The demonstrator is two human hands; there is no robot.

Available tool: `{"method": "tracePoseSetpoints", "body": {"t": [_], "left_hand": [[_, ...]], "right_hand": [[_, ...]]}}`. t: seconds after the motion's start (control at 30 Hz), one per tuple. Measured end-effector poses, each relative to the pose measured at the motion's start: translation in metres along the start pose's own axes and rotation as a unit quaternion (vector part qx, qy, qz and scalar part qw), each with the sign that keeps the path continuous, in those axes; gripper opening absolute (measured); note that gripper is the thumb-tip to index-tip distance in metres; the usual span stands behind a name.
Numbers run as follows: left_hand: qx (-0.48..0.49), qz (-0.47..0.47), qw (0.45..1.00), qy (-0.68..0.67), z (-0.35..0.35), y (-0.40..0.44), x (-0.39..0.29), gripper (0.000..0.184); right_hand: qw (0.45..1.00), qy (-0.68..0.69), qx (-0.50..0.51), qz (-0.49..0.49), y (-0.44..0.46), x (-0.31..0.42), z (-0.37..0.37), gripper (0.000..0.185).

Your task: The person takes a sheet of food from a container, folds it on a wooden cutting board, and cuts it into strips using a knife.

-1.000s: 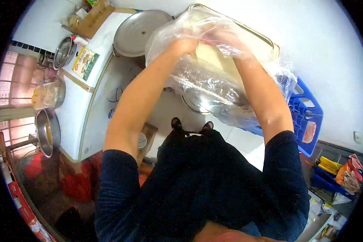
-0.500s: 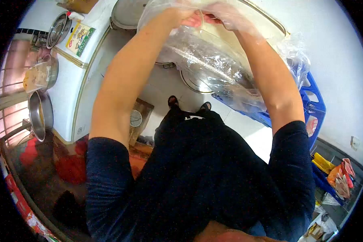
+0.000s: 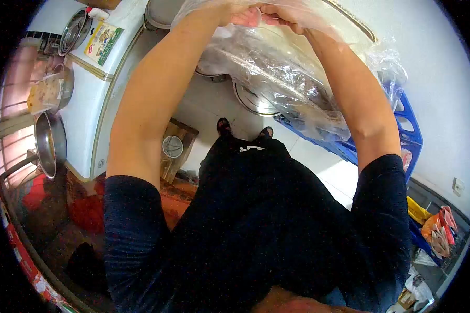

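At the top of the view, both my hands are inside or behind thin clear plastic film. My left hand (image 3: 240, 15) has its fingers pinched on the film. Just to its right, nearly touching it, my right hand (image 3: 284, 18) pinches the same film with its fingertips. The crinkled clear plastic bag (image 3: 266, 68) hangs below the hands and spreads between my forearms, its folds reaching down to the right. Through it and behind it a pale cream panel (image 3: 344, 44) with a corded edge shows. Whether anything lies inside the bag I cannot tell.
A blue plastic crate (image 3: 408, 133) stands at the right, by the white wall. Round metal lids, one (image 3: 256, 101) near my feet, lie below the bag. At left, a white cabinet top (image 3: 89, 94) bears a printed packet (image 3: 104, 44) and steel pans (image 3: 57, 143). A wooden stool (image 3: 180, 141) stands beside my legs.
My hands have shifted slightly up and stay close together on the film. The bag's folds have moved a little, and the whole view has tilted slightly.
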State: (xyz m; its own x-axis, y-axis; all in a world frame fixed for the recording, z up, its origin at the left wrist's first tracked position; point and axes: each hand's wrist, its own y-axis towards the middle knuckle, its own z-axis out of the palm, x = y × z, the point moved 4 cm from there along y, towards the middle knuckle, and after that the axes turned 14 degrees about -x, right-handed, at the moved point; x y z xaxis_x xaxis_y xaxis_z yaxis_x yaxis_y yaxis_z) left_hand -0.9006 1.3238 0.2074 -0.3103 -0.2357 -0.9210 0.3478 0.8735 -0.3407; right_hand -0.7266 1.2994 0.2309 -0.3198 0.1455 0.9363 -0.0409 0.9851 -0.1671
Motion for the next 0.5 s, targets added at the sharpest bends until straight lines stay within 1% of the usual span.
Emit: {"method": "tracePoseSetpoints", "body": {"t": [0.07,0.1,0.13,0.2,0.23,0.27,0.3,0.33,0.37,0.4,0.47,0.5], "left_hand": [[-0.001,0.002,1.0,0.0,-0.002,-0.001,0.0,0.032],[-0.001,0.003,1.0,0.0,-0.002,-0.002,0.0,0.032],[0.0,0.006,1.0,0.001,-0.002,-0.002,0.0,0.032],[0.002,0.01,1.0,0.001,-0.001,-0.003,0.0,0.032],[0.002,0.012,1.0,0.002,-0.001,-0.003,-0.001,0.032],[0.004,0.014,1.0,0.003,0.0,-0.004,-0.002,0.032],[0.005,0.018,1.0,0.005,0.001,-0.004,-0.002,0.031],[0.006,0.02,1.0,0.005,0.002,-0.004,-0.004,0.031],[0.007,0.021,1.0,0.006,0.003,-0.004,-0.004,0.031],[0.009,0.023,1.0,0.006,0.004,-0.003,-0.005,0.031],[0.01,0.027,1.0,0.008,0.005,-0.003,-0.006,0.031],[0.01,0.028,1.0,0.008,0.005,-0.003,-0.006,0.031]], "right_hand": [[0.983,-0.179,0.014,-0.027,-0.001,0.003,-0.004,0.031],[0.985,-0.167,0.036,-0.017,0.0,0.002,-0.003,0.034],[0.985,-0.167,0.037,-0.018,-0.002,-0.001,-0.003,0.034],[0.995,-0.08,-0.001,-0.053,-0.022,0.022,0.0,0.034],[0.918,-0.33,0.047,-0.212,-0.022,0.034,-0.005,0.031],[0.918,-0.33,0.048,-0.213,-0.025,0.033,-0.001,0.031],[0.984,-0.131,0.023,-0.12,-0.027,0.029,0.001,0.028],[0.997,0.074,-0.004,-0.021,-0.028,0.024,0.003,0.026],[0.998,0.05,-0.003,0.027,-0.026,0.028,0.007,0.027],[0.998,0.05,-0.002,0.028,-0.028,0.035,0.009,0.027],[0.998,-0.032,-0.046,0.026,-0.033,0.041,0.008,0.027],[0.998,-0.032,-0.045,0.026,-0.03,0.036,0.007,0.027]]}}
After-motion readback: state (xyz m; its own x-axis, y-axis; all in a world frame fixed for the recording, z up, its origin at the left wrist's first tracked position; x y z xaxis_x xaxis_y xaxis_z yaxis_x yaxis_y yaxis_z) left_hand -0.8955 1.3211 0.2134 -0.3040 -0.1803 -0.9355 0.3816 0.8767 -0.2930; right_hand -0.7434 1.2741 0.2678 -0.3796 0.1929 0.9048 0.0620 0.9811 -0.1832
